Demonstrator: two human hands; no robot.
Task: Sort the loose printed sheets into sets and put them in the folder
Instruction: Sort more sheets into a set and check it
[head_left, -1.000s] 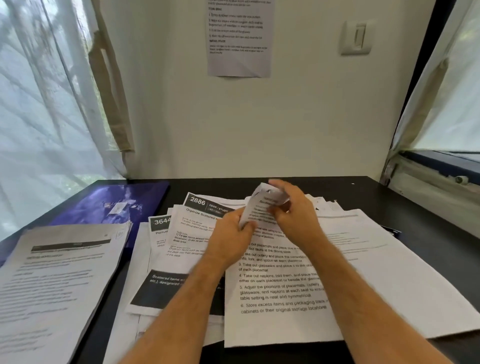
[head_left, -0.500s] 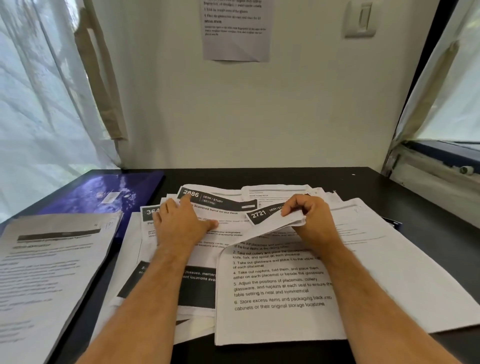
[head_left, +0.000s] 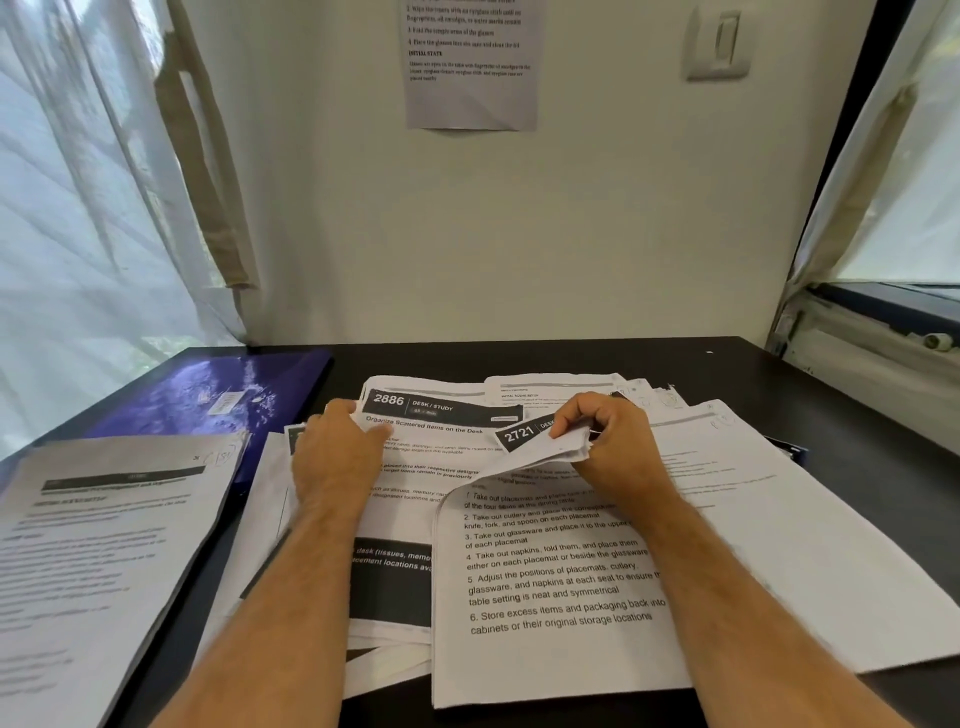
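A loose pile of printed sheets (head_left: 545, 587) covers the middle of the black desk. My right hand (head_left: 605, 447) pinches the curled-back top edge of the front sheets, baring a page headed 2721 (head_left: 519, 434) under them. My left hand (head_left: 337, 457) lies flat on the sheet headed 2886 (head_left: 441, 410), fingers at its upper left corner. A shiny purple folder (head_left: 208, 395) lies closed at the far left of the desk. A separate stack of sheets (head_left: 98, 551) lies at the near left, partly over the folder.
More white sheets (head_left: 779, 519) fan out to the right. The black desk (head_left: 831, 415) meets a wall at the back, where a printed notice (head_left: 470, 62) hangs. Curtains hang at the left and a window frame (head_left: 883, 332) stands at the right.
Both hands came down from holding a curled sheet in the air. My left hand now presses the 2886 sheet; my right peels back the top edges, showing the 2721 header.
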